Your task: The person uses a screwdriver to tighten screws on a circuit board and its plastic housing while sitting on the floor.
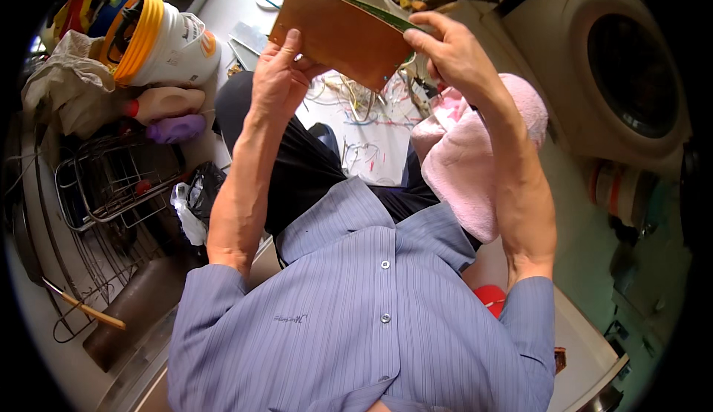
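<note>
The brown board [343,37] was tilted at the far middle of the scene, above loose wires [362,101]; the left hand [278,72] gripped its near left edge, thumb on the face; the right hand [454,46] pinched its right corner; a slack right pinch could have let that corner dip into the wires; uneven pressure could have flexed it; whether the green edge [371,14] behind was separate, I couldn't tell.
</note>
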The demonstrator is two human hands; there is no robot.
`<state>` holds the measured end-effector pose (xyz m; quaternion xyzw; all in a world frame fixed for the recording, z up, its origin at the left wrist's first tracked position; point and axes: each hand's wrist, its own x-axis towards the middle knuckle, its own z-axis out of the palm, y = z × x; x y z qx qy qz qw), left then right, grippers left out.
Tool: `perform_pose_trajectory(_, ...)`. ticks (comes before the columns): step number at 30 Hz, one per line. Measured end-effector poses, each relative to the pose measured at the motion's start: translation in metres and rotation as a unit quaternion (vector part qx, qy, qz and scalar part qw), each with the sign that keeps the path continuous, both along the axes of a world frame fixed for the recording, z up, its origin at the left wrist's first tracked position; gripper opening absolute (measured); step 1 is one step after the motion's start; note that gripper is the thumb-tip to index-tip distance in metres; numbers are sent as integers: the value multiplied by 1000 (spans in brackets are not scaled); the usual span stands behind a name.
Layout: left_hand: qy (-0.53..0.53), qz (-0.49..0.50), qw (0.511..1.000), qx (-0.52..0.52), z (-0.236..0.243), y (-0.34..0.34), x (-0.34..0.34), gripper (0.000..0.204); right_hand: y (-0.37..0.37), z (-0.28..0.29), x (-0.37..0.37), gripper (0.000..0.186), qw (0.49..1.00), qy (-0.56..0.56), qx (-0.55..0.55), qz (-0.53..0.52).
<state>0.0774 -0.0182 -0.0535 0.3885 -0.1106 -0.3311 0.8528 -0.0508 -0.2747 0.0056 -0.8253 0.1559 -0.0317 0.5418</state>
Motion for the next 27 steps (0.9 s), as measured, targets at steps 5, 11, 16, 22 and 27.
perform_pose_trajectory(5, -8, -22, 999, 22, -9, 9, 10, 33, -13, -4, 3, 38, 988, 45, 140, 41)
perform_pose_trajectory(11, 25, -45, 998, 21, -23, 7, 17, 35, -13, -29, 14, 36, 989, 42, 137, 28)
perform_pose_trajectory(16, 37, -60, 997, 34, -30, -1, 26, 36, -22, -38, 22, 36, 973, 67, 220, 4)
perform_pose_trajectory(22, 39, -59, 996, 57, -40, -5, 33, 38, -27, -37, 31, 36, 976, 86, 201, -5)
perform_pose_trajectory(27, 51, -77, 995, 41, -46, -7, 38, 37, -35, -35, 32, 39, 977, 101, 188, 1)
